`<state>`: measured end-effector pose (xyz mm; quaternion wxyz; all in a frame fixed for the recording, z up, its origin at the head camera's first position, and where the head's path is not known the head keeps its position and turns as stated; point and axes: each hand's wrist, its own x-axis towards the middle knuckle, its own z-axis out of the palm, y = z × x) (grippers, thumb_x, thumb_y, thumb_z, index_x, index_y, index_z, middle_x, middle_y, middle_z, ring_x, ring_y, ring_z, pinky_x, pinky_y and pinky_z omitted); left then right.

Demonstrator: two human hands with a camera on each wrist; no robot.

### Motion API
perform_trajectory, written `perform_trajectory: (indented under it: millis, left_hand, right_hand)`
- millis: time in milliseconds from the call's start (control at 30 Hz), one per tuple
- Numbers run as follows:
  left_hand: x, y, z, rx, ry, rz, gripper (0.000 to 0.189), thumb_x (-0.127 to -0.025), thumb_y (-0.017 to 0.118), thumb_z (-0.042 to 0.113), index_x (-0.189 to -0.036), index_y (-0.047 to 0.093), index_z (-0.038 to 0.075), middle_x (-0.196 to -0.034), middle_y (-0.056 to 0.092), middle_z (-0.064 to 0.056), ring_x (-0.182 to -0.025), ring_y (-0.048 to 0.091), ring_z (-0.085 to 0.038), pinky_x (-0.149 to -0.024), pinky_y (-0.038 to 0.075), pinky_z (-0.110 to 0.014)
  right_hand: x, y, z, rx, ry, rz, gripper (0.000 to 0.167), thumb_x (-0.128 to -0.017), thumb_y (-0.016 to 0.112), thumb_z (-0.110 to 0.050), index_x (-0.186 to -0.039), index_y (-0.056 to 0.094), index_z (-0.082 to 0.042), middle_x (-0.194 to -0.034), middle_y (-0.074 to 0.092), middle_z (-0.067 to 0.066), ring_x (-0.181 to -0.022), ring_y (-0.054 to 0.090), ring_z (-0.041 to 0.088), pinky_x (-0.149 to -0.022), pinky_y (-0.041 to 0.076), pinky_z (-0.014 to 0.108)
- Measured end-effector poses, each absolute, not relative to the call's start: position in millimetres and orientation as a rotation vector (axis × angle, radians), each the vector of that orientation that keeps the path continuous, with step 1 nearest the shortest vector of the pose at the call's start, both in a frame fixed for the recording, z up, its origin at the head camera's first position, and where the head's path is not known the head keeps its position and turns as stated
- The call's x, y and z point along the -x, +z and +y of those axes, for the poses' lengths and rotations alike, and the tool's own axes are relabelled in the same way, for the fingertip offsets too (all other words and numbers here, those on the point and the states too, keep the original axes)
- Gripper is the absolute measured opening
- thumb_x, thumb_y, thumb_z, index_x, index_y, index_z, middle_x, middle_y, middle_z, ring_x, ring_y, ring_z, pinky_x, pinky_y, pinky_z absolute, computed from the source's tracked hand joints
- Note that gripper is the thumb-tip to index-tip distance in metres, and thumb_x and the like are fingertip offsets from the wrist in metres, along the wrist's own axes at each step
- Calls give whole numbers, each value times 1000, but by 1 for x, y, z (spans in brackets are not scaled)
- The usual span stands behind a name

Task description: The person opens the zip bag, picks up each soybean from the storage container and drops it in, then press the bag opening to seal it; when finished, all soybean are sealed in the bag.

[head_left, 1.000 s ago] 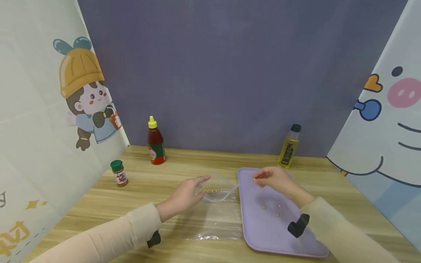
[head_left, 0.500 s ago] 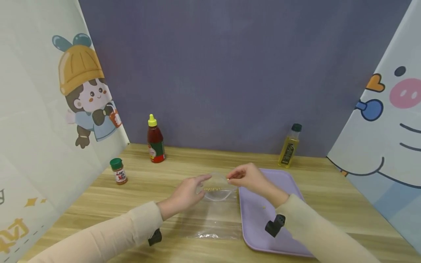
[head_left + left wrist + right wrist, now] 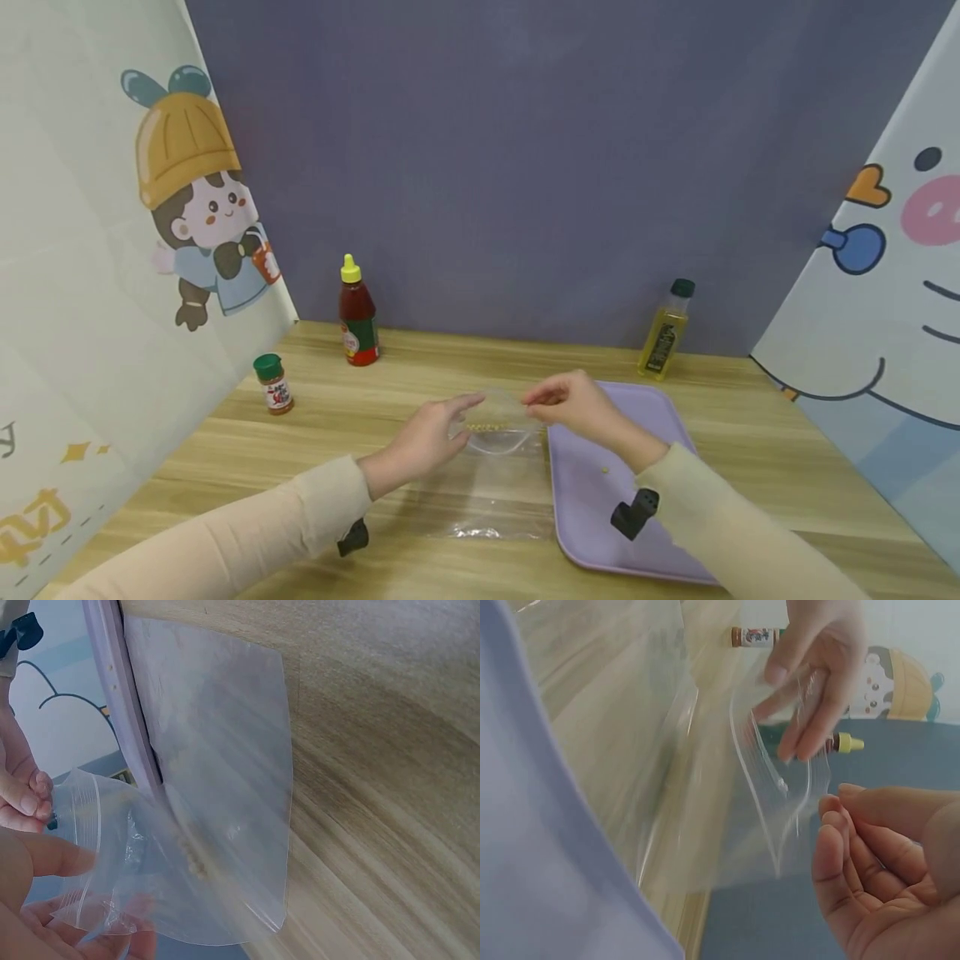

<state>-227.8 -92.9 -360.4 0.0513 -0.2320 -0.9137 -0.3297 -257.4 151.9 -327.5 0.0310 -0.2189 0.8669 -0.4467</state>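
Note:
A clear zip-lock bag [image 3: 491, 500] lies on the table with its mouth raised and spread. My left hand [image 3: 423, 442] holds it at the mouth, thumb on one side and fingers on the other; in the left wrist view the fingers show through the film. Several small yellow beans [image 3: 486, 428] lie inside, near the mouth. At the mouth's right edge is my right hand [image 3: 573, 407], thumb and fingertips [image 3: 829, 847] drawn together; no bean shows between them. The lilac tray [image 3: 577, 533] stands right of the bag, with a bean [image 3: 605, 470] on it.
A red sauce bottle [image 3: 358, 325] with a yellow cap stands at the back left, and a green-capped spice jar [image 3: 274, 385] nearer the left edge. An oil bottle [image 3: 663, 333] stands behind the tray. Cloth screens [image 3: 480, 167] border the table.
My right hand has moved left from above the tray to the bag's mouth. The bean earlier seen at its fingertips no longer shows. My left hand keeps its hold on the bag.

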Motion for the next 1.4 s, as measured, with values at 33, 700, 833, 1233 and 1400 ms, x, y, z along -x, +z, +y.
perform_trajectory:
  millis: [33, 700, 833, 1233, 1400]
  left_hand:
    - [228, -360, -93, 708, -1004, -2778, 57, -85, 64, 1, -140, 50, 10, -133, 59, -19, -90, 68, -30, -43, 44, -21]
    - [227, -363, -95, 720, -1018, -2758, 58, -86, 65, 2, -141, 49, 9, -137, 57, -16, -106, 65, -34, -49, 46, -21]
    - [227, -364, -96, 719, -1027, -2775, 59, -86, 65, 1, -141, 49, 10, -139, 55, -16, -69, 63, -20, -44, 44, -19]
    - [228, -362, -96, 727, -1010, -2763, 57, -86, 64, 1, -141, 49, 9, -138, 56, -16, -107, 65, -34, -46, 45, -22]
    - [227, -364, -97, 715, -1032, -2780, 58, -86, 64, 2, -141, 49, 11, -139, 55, -14, -111, 63, -34, -43, 45, -21]
  right_hand:
    - [257, -327, 155, 662, -1391, 2666, 20, -86, 71, -8, -102, 72, 3, -90, 74, 12, -76, 67, 12, -69, 58, 29]
    - [264, -352, 236, 738, -1237, 2574, 27, -86, 70, -8, -108, 67, 8, -100, 71, 22, -84, 65, 12, -74, 56, 27]
    - [268, -364, 249, 871, -1151, 2526, 27, -84, 71, -5, -105, 67, 10, -98, 70, 24, -82, 64, 10, -73, 54, 22]
    - [274, -387, 259, 756, -1082, 2467, 26, -74, 80, -8, -91, 69, 7, -75, 65, 6, -64, 54, 4, -55, 44, 16]
    - [272, -394, 255, 743, -1103, 2477, 25, -70, 83, -9, -86, 69, 5, -71, 59, 0, -63, 51, 5, -55, 42, 16]
